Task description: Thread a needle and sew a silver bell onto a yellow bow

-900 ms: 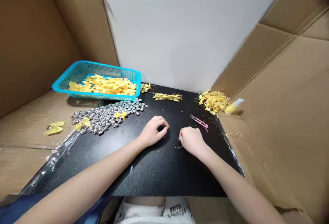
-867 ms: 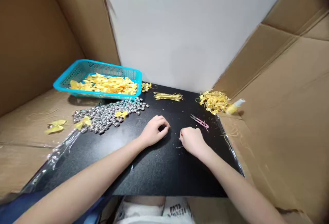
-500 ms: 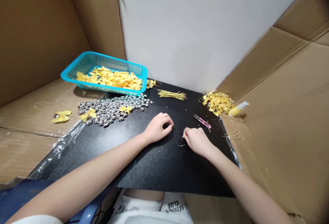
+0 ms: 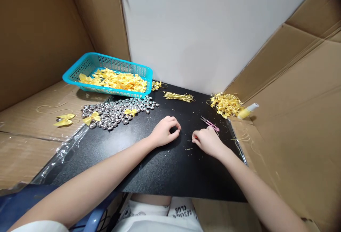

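The head-worn view looks forward and down from above the near edge of the desk; it sits close, catching the lap below that edge and the wall beyond the far one.

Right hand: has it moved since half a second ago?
Yes, slightly: the right hand has shifted rightward and a little forward, toward the pink snips, and now overlaps their handle in the view.

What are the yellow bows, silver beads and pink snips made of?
Yellow bows: likely satin ribbon, from their sheen and folds. Silver beads: mirror-like glints suggest metal or coated plastic. Pink snips: grey blades look metal; the smooth-looking handle may be plastic or painted.
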The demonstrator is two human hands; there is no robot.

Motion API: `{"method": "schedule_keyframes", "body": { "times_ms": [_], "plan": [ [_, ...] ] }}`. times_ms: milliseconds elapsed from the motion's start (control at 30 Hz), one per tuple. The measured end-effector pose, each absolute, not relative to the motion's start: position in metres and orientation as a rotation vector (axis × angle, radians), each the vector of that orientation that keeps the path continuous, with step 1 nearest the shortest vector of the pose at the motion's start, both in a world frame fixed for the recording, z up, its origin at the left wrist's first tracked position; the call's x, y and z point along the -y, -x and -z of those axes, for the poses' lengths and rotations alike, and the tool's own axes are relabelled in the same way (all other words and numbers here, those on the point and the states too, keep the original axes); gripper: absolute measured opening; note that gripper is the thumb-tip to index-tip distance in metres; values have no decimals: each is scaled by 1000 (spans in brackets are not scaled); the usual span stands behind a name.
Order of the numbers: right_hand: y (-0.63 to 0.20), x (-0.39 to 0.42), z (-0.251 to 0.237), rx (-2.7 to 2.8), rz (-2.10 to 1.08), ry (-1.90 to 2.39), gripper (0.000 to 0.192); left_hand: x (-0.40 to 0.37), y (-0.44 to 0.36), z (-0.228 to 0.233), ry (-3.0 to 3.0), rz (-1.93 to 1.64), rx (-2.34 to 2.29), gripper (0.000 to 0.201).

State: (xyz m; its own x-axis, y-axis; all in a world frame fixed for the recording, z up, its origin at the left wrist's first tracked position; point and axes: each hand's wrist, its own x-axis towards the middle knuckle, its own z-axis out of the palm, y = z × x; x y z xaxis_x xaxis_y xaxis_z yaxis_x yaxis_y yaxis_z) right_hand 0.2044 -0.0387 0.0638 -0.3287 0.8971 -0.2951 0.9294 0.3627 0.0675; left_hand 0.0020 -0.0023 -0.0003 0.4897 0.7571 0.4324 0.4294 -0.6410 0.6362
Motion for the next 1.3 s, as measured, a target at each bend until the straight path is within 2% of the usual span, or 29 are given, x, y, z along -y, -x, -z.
{"method": "schedule_keyframes", "body": {
  "times_ms": [200, 600, 800, 1100, 1300],
  "plan": [
    [-204, 44, -59, -2374, 58, -1554, 21, 2, -2, 1, -2294, -979, -980, 7],
    [-211, 43, -58, -2465, 208, -1508, 16, 2, -1, 1, -2288, -970, -988, 8],
    [-214, 36, -60, -2558, 181, -1402, 9, 3, -1, 1, -2289, -956, -989, 8],
    [-209, 45, -53, -2526, 39, -1348, 23, 3, -1, 0, -2287, -960, -990, 8],
    [-209, 45, -51, -2530, -83, -1228, 24, 2, -1, 1, -2286, -972, -987, 8]
  ]
}}
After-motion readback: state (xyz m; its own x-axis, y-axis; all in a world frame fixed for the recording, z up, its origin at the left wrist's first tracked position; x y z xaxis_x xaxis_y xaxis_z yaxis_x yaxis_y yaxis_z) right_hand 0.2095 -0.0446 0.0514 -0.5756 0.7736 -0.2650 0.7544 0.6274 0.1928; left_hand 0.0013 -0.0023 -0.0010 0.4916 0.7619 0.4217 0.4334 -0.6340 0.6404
